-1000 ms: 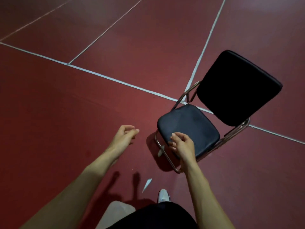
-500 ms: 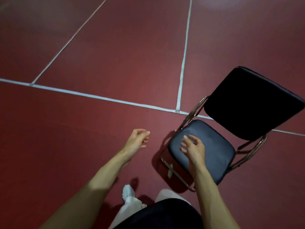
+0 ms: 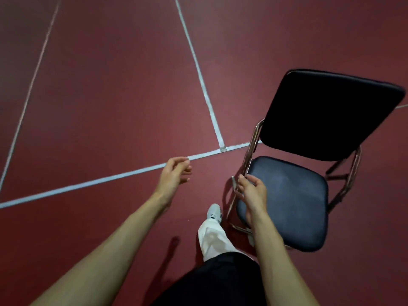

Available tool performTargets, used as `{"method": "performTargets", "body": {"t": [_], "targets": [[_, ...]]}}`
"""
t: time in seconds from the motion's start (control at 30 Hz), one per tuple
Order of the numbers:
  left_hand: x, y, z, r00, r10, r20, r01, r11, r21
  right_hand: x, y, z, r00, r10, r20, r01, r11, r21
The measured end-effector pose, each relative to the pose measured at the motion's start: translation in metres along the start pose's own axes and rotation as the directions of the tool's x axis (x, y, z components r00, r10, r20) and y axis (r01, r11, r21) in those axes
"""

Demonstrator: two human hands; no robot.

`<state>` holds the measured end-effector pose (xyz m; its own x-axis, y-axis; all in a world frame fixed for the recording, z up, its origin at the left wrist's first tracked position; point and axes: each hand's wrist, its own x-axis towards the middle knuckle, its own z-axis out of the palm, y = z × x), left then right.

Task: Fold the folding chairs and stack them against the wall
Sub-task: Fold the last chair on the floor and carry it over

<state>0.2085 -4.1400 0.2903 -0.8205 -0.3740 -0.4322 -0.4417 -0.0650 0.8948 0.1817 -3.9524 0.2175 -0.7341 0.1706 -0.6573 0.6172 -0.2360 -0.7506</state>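
Folding judged barely begun: the unfolded chair (image 3: 320, 120) is stood on the floor (image 3: 110, 96), right hand (image 3: 251, 192) fingers are loosely curled at the corner of its seat (image 3: 291, 195) (grip cannot be told), left hand (image 3: 174, 173) is held slack, empty; the seat is to be lifted next.

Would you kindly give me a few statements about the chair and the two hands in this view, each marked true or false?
1. The folding chair stands unfolded on the floor. True.
2. The left hand grips the chair's backrest. False: it holds nothing and hovers over the floor, apart from the chair.
3. The right hand is at the edge of the seat, beside the metal frame. True.
4. The seat is red. False: it is dark; the floor is red.
5. Folded chairs lean on a wall in view. False: only floor shows.
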Motion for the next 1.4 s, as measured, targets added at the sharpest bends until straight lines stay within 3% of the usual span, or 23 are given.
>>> {"method": "performTargets", "body": {"t": [0.17, 0.3, 0.43, 0.63, 0.77, 0.9, 1.03, 1.27, 1.4], "targets": [[0.074, 0.032, 0.031, 0.991, -0.051, 0.122, 0.03, 0.985, 0.168, 0.059, -0.03, 0.036, 0.991, 0.115, -0.066, -0.1, 0.974, 0.202], [0.13, 0.064, 0.089, 0.962, -0.083, 0.26, 0.004, 0.956, 0.293, 0.097, -0.071, 0.029, 0.979, 0.11, -0.174, -0.043, 0.936, 0.349], [0.171, 0.08, 0.146, 0.89, -0.135, 0.436, -0.066, 0.908, 0.415, 0.121, -0.087, -0.008, 0.911, 0.134, -0.391, 0.038, 0.915, 0.402], [0.228, 0.086, 0.202, 0.746, -0.267, 0.61, -0.286, 0.699, 0.655, 0.117, -0.066, -0.049, 0.721, 0.308, -0.62, 0.125, 0.823, 0.554], [0.268, 0.072, 0.215, 0.658, -0.348, 0.667, -0.422, 0.563, 0.71, 0.117, -0.046, -0.029, 0.666, 0.408, -0.625, 0.172, 0.732, 0.66], [0.3, 0.054, 0.226, 0.544, -0.474, 0.692, -0.475, 0.506, 0.72, 0.13, -0.05, 0.011, 0.633, 0.466, -0.619, 0.268, 0.618, 0.739], [0.341, 0.042, 0.23, 0.424, -0.61, 0.67, -0.538, 0.425, 0.728, 0.148, -0.055, 0.054, 0.505, 0.575, -0.644, 0.323, 0.566, 0.759], [0.409, 0.009, 0.235, 0.471, -0.672, 0.571, -0.544, 0.288, 0.788, 0.187, -0.031, 0.099, 0.467, 0.691, -0.552, 0.345, 0.433, 0.833], [0.418, -0.024, 0.249, 0.479, -0.657, 0.582, -0.578, 0.262, 0.773, 0.208, 0.012, 0.109, 0.485, 0.741, -0.464, 0.396, 0.287, 0.872]]}}
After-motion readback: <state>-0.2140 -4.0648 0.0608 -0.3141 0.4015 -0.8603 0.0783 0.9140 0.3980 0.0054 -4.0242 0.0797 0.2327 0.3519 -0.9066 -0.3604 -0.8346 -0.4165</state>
